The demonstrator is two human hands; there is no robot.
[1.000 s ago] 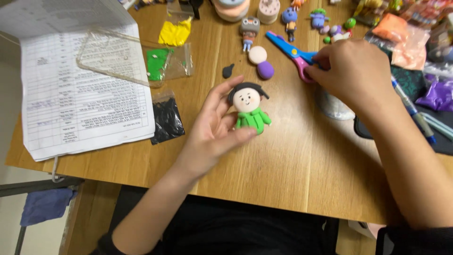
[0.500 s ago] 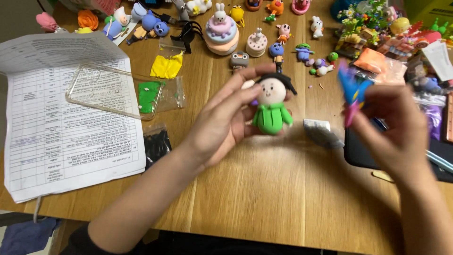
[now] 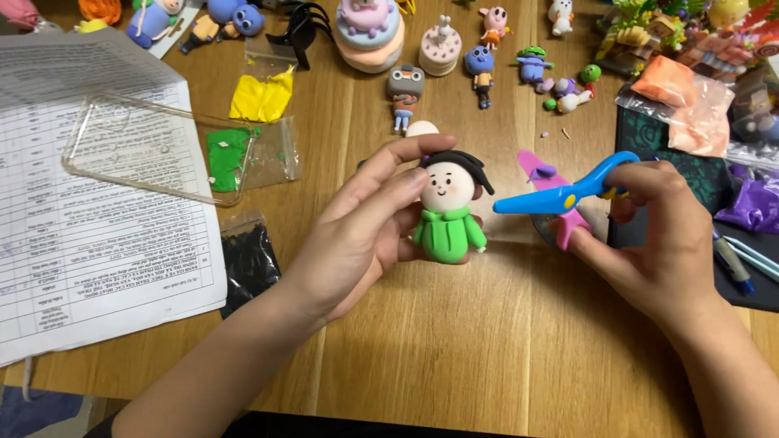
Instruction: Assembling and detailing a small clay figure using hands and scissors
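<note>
The clay figure point(image 3: 449, 212) between the left hand's fingers point(image 3: 381, 195) has a green coat, a pale peach face and black hair. The scissors point(image 3: 560, 195) held by the right hand's fingers point(image 3: 649, 182) are bright blue on one blade and handle, pink on the other, with a yellow pivot dot. The counter point(image 3: 487, 357) under both is warm light-brown wood with a straight grain. Beyond the left fingers lie small clear bags of clay: yellow point(image 3: 260, 97), green point(image 3: 229, 154) and, nearer the wrist, black point(image 3: 250, 259). Past the right fingers sit an orange bag point(image 3: 673, 85) and a purple one point(image 3: 751, 203).
</note>
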